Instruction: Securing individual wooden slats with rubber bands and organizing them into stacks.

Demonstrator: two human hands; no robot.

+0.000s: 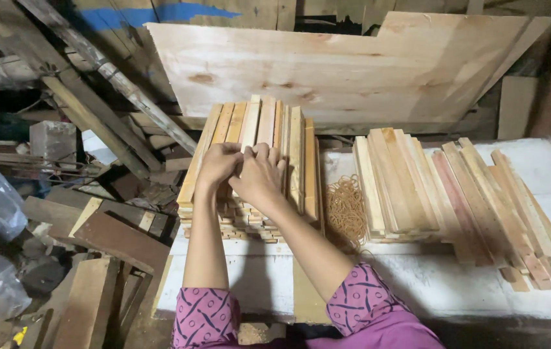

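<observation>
Pale wooden slats in a tall stack (256,161) sit at the bench's (547,168) nine o'clock edge — left hand (218,161) and right hand (259,173) together, clamped on top. A nudge could topple it onto tan rubber bands (345,210).

Soft, even light falls from above and in front, brightest on the big pale plywood sheet (346,64) and the white table (547,174), which looks slightly washed out. The left side, with its scrap wood pile (94,239), sinks into dim shadow, and the top corners go nearly black. The arms cast faint shadows on the table front. Focus is fairly sharp in the middle; wide-lens bending curves the edges, and fine grain softens the dark areas
</observation>
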